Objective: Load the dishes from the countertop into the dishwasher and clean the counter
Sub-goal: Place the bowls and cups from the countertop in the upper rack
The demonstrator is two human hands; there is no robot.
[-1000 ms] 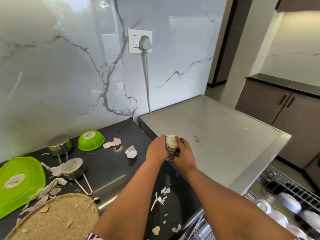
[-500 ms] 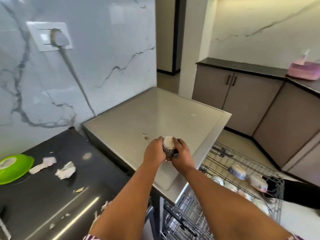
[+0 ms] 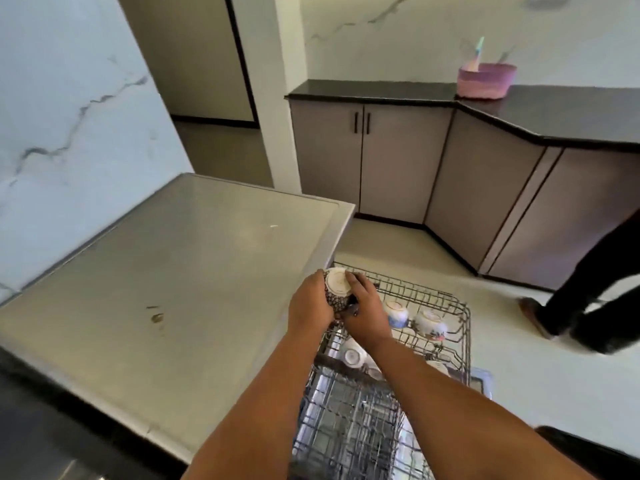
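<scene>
Patterned cup (image 3: 336, 289) inverted, base up, clamped between left hand (image 3: 310, 306) and right hand (image 3: 367, 313), fingers curled round sides. Cup sits above far-left corner of dishwasher upper rack (image 3: 462, 317). Free tines lie directly below; loaded cups (image 3: 396, 313) just right.

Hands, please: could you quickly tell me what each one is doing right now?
Left hand: grips the upturned cup.
Right hand: holds the same cup.
</scene>
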